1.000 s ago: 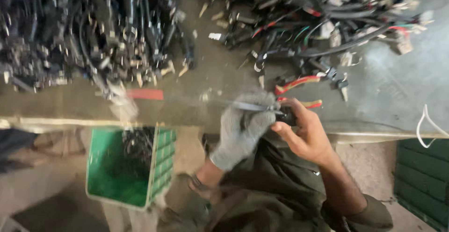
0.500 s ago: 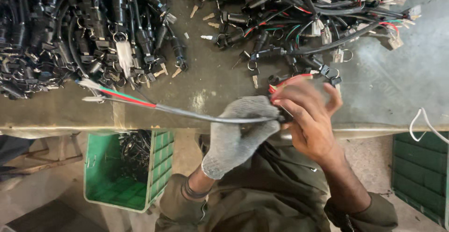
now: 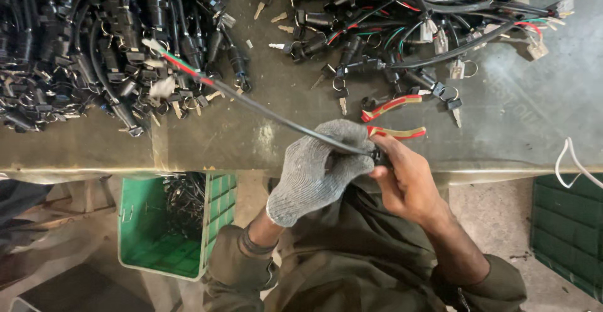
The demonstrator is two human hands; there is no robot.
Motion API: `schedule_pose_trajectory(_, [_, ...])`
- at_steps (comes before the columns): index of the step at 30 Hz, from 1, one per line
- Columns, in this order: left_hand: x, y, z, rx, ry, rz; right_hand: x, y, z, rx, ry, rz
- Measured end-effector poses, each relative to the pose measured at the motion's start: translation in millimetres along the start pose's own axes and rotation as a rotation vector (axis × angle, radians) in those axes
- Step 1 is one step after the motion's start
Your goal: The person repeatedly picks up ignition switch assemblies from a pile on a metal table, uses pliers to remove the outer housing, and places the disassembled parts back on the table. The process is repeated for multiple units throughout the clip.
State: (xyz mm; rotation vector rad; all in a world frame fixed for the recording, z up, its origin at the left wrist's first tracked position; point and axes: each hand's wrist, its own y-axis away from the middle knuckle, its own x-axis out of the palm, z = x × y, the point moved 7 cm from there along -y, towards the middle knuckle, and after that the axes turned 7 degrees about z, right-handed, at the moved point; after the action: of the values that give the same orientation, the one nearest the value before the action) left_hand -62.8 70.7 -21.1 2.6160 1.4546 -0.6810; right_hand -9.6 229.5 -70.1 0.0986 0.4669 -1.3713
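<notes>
Far left, a dense heap of black cable assemblies with switch bodies and small metal keys (image 3: 81, 54) covers the grey-green worktable (image 3: 264, 136); below the table's near edge stands an open green plastic crate (image 3: 169, 230) holding more black wiring. From the heap's right side, the free end of a black sheathed cable with red, green and white inner wires (image 3: 188, 73) lies fanned out, and the sheath runs diagonally rightward and nearer until it disappears into the hands. The left hand, in a grey knitted glove (image 3: 317, 167), is wrapped around the cable's near end; the bare right hand (image 3: 408, 180) is pressed against it, fingers closed on the small black fitting at that end, so the two hands meet at the table's near edge with the fitting between them. Just beyond the right hand lie red-and-yellow-handled pliers (image 3: 392, 117), untouched; a second tangle of black cables with coloured wires and keys (image 3: 427, 29) fills the far right, and a dark green bin (image 3: 568, 230) stands at the lower right. Judged risk: the trailing free end could snag in the left heap if the cable is drawn nearer, dragging neighbouring assemblies, and the fitting, largely hidden by fingers, could slip.
</notes>
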Motion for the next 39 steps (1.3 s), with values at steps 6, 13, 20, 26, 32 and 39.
schedule_pose_trajectory(6, [11,4,-18,0.197,-0.095,-0.078,7,17,-44,0.265,-0.395,0.023])
schedule_pose_trajectory(13, [13,3,-11,0.241,0.089,0.175,25,33,-70,0.272,-0.422,0.067])
schedule_pose_trajectory(20, [13,6,-2,0.237,0.227,0.276,24,5,-26,0.014,-0.617,0.333])
schedule_pose_trajectory(26, [24,14,-1,0.280,0.493,0.338,42,25,-35,0.035,-0.899,0.506])
schedule_pose_trajectory(32, [23,10,17,0.080,0.420,0.148,55,48,-98,0.152,-0.724,0.108])
schedule_pose_trajectory(39, [35,8,30,-0.041,0.858,0.160,28,12,-56,0.074,-0.284,-0.090])
